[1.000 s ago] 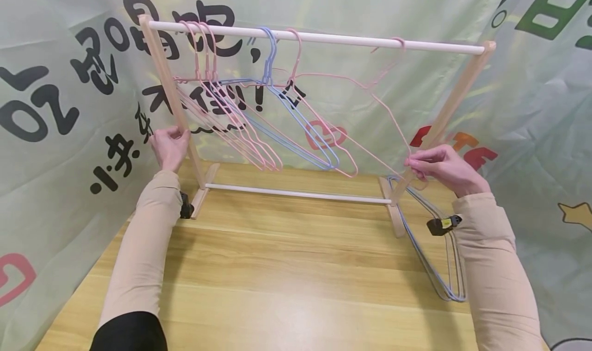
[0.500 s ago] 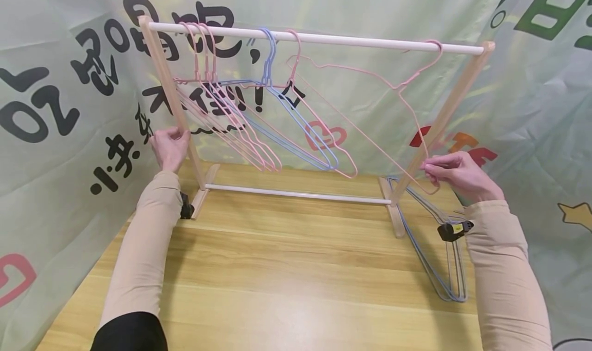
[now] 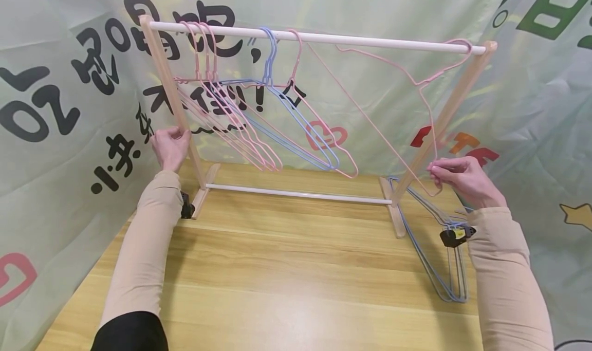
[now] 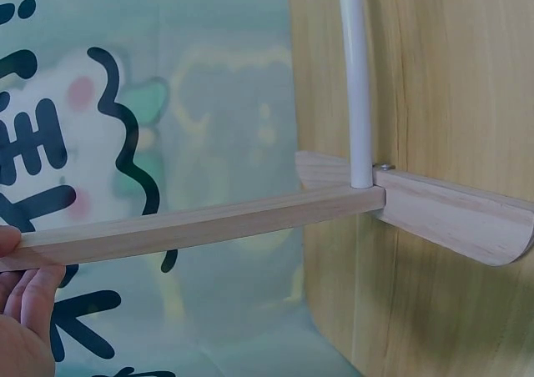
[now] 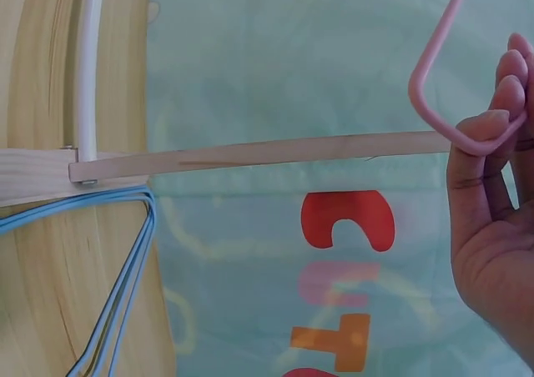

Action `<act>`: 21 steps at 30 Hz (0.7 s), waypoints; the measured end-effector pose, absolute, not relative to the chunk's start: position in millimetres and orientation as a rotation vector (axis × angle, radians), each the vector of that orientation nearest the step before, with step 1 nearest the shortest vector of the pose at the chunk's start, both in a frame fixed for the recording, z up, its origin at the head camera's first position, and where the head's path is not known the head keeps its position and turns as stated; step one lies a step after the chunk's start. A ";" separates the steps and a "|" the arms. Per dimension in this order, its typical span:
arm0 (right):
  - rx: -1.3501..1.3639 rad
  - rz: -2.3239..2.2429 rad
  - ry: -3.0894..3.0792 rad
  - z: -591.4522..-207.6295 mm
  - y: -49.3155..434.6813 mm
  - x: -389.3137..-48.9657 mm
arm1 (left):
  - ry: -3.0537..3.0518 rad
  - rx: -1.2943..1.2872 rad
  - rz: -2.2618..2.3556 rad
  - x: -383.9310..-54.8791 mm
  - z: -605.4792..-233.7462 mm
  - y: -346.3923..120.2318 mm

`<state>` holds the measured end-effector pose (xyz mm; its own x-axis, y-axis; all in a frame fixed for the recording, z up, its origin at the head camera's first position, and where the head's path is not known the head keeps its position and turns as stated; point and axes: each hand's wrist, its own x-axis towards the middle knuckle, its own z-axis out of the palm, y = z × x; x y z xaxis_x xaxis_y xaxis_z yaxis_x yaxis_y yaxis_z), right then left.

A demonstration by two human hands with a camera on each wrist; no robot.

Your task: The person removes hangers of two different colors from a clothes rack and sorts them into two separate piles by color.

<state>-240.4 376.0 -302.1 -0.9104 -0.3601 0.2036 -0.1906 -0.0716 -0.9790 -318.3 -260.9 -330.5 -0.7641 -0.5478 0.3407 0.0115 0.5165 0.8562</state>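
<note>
My right hand pinches a lower corner of a pink hanger; its hook loops over the white top rail close to the right post. The right wrist view shows thumb and fingertips on the bent pink wire. With my left hand I grip the left wooden post of the rack; the left wrist view has thumb and fingers around the wooden bar. Further left on the rail hang several pink hangers, blue hangers and another pink hanger.
Blue hangers lie on the wooden table at the right, beside the rack's right foot. A white lower rail joins the rack's feet. Printed cloth stands behind and at both sides.
The right hand has moved right with the pink hanger, and its hook has slid along the rail towards the right post. My left hand stays on the left post.
</note>
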 end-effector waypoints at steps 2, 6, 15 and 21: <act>-0.631 -2.133 2.054 -302.7 376.7 -239.9 | -2.163 0.434 -1.226 -318.0 -330.5 -260.7; -0.638 -2.173 2.013 -302.6 377.1 -238.8 | -2.160 0.433 -1.223 -317.6 -330.2 -260.4; -0.681 -2.225 1.952 -305.3 375.4 -237.6 | -2.153 0.428 -1.221 -317.8 -330.5 -260.4; -0.718 -2.252 1.918 -307.8 374.7 -236.9 | -2.157 0.428 -1.227 -318.0 -330.5 -260.7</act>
